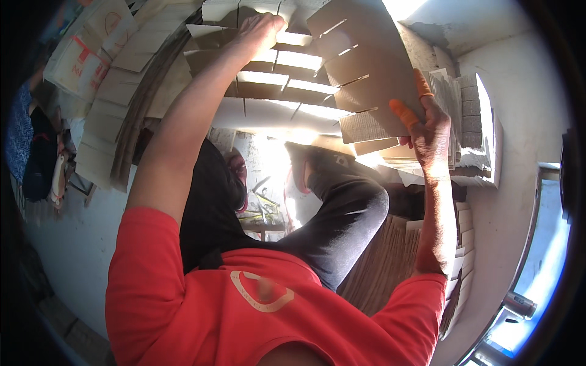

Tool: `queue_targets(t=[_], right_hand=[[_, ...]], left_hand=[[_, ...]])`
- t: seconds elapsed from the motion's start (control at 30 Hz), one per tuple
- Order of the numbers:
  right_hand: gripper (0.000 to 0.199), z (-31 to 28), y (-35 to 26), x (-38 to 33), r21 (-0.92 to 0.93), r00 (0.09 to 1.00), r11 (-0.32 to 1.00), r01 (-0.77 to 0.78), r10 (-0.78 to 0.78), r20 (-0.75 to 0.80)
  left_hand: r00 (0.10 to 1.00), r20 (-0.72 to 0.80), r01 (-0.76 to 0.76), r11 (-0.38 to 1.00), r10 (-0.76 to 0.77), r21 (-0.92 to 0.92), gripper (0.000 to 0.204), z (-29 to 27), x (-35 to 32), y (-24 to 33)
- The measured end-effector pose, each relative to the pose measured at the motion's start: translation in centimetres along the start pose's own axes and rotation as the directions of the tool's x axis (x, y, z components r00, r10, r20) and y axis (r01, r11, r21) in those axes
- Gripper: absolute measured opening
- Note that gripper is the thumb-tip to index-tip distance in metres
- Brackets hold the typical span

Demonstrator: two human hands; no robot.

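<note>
- Your right hand (427,131) has a slotted cardboard strip (366,67) pinched at its lower edge, thumb in front, fingers behind. Orange rubber tips on thumb and one finger.
- That strip is tilted, slots facing left/down, held up above the divider grid (287,79); its top left part overlaps the grid in view, can't tell if any slot is seated yet.
- Your left hand (259,30) is stretched out to the far top edge of the grid, fingers curled down over a cardboard piece there. Looks like a closed grip, but fingertips are hidden, so can't say how tight.
- Grid so far: several long strips lying parallel w/ gaps between, light coming through. At least a couple of cross cuts visible in them. I'd judge it partly built: parallel row is laid, the cross strip in your right hand isn't down yet.
- Left to do, as far as it shows: seat this strip, prob more cross pieces too. Can't count how many slots are unfilled.
- Supply: stack of cut cardboard (464,128) just behind/right of your right hand, against the white wall (525,91). More flat cardboard sheets (116,104) piled at left.
- Your knees in black trousers (342,207) are below the grid; corrugated sheets (384,262) lie beside your right leg.
- Red shirt (244,305) fills the lower frame.
</note>
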State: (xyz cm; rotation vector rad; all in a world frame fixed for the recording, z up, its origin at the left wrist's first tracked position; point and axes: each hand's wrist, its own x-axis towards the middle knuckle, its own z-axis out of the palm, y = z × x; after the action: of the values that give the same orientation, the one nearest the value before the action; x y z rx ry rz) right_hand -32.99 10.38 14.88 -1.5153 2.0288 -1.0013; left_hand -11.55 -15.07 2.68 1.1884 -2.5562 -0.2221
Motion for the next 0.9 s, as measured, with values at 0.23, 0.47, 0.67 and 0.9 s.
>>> queue_targets(t=[0.23,0.47,0.67,0.9], right_hand=[[0.062,-0.5,-0.2,0.0,-0.025,0.998,0.999,0.022,-0.020,0.063],[0.063,0.0,0.4,-0.8,0.046,0.996,0.994,0.094,-0.094,-0.008],[0.060,-0.3,0.7,-1.2,0.082,0.995,0.993,0.085,-0.088,0.040],[0.059,0.5,0.6,0.7,0.067,0.979,0.993,0.093,-0.103,0.175]], left_hand=[[0.999,0.011,0.035,0.999,-0.035,0.000,0.009,0.1,0.0,0.3],[0.998,-0.052,-0.025,0.999,0.024,-0.036,0.012,0.1,-1.0,0.4],[0.996,-0.025,-0.086,0.993,0.084,-0.079,0.015,-0.6,-1.5,0.5],[0.998,-0.046,-0.044,0.995,0.040,-0.086,0.007,0.1,-0.8,0.3]])
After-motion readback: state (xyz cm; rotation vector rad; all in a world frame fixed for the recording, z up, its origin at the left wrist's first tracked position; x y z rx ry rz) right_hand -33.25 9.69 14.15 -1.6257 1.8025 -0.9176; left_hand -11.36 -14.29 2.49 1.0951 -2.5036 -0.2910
